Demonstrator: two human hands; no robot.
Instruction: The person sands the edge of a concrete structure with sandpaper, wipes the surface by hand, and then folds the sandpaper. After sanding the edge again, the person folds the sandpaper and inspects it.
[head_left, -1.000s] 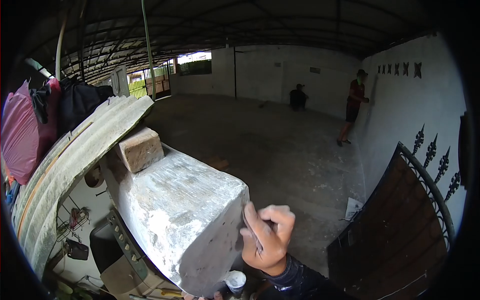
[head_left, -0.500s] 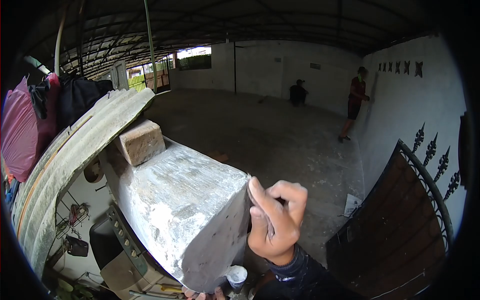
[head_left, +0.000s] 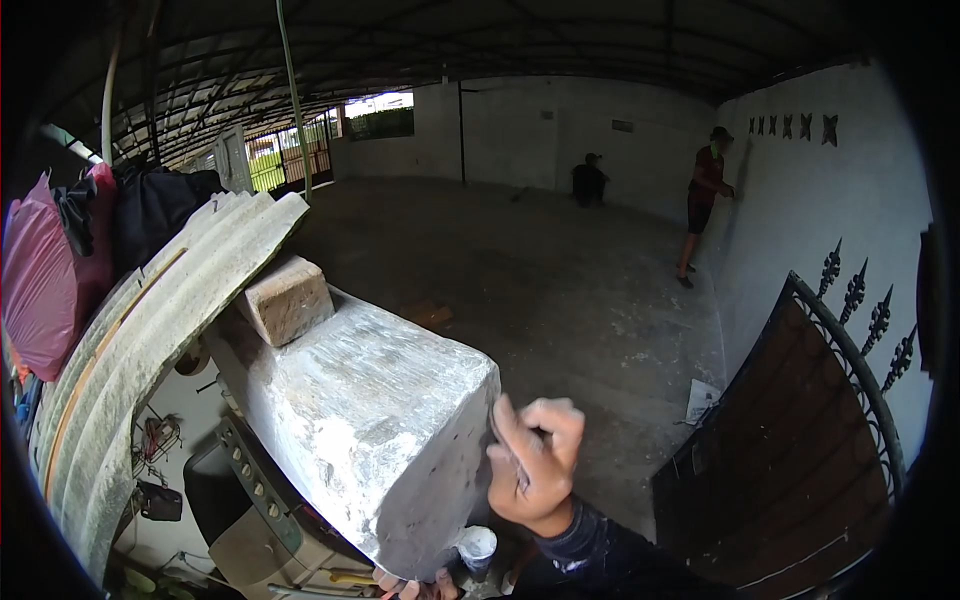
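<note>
Plaster ledge (head_left: 350,385) looked rock-hard, best braced along its edge (head_left: 438,438); couldn't tell if right hand (head_left: 537,468) or left hand (head_left: 413,590) gripped anything.

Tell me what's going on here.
A person has their right hand at the far edge of a low wall's end face, fingers bent; whether it holds something thin is unclear. Fingers of what looks like the left hand show at the wall's near bottom corner, beside a whitish cup. A brick rests on the wall's white-smeared top. Farther off, another person stands by a side wall.
</note>
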